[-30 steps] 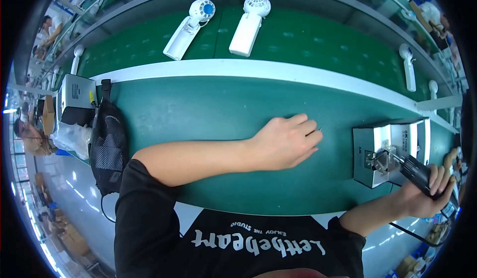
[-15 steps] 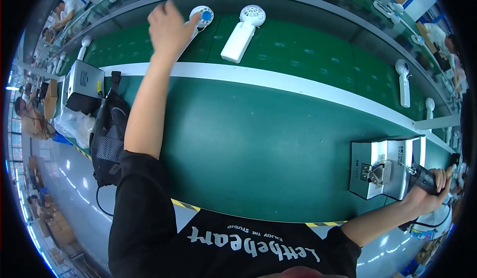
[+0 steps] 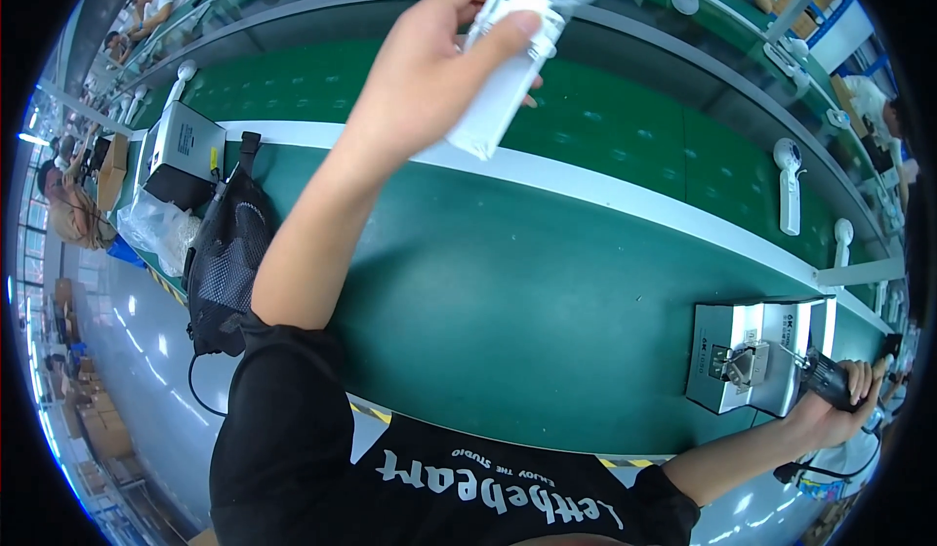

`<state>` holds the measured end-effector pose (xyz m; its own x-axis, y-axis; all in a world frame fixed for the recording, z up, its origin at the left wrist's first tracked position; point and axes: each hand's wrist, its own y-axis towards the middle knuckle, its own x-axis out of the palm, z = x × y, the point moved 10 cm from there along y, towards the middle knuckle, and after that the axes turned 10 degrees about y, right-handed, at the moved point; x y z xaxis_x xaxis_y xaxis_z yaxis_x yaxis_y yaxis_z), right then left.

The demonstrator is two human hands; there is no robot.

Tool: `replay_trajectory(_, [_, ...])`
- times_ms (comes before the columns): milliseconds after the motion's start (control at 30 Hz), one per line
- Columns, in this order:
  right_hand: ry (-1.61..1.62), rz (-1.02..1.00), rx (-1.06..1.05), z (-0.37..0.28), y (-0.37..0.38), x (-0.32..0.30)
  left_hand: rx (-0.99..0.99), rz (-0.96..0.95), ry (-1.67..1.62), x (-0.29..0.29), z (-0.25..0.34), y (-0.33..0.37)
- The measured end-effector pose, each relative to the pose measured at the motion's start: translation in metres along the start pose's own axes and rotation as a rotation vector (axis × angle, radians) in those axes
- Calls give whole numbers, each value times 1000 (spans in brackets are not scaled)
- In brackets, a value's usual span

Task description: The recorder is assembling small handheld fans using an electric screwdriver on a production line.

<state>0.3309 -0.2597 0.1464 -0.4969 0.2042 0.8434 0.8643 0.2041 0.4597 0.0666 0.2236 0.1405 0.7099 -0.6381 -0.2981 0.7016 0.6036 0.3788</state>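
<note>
My left hand is closed around the white handle of a handheld fan, thumb lying along the handle. The fan's round head, with a blue disc in its middle, is cut off by the top edge. It is held up over the green belt, handle pointing down toward the white rail. At the far right my right hand grips a black electric screwdriver. Its thin bit points left toward a silver screw feeder, which has a metal mechanism on its front.
A green worktop lies before me, bordered by a white rail. Beyond it runs a green conveyor belt with another white fan. On the left stand a grey box, a black mesh bag and a clear plastic bag.
My left hand has taken hold of the blue-disc fan, lifting it and moving it right. A second fan that lay beside it is no longer visible. The right hand still holds the screwdriver.
</note>
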Motion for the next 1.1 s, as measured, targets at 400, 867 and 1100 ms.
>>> replay_trajectory(400, [-62,-18,-34,6,2,6,1062,643,962,-13,54,-30])
replay_trajectory(867, [-71,21,-17,20,-10,16,220,79,1446,34,-91,21])
replay_trajectory(1100, [-114,24,-68,27,-12,30,465,52,1215,90,-33,19])
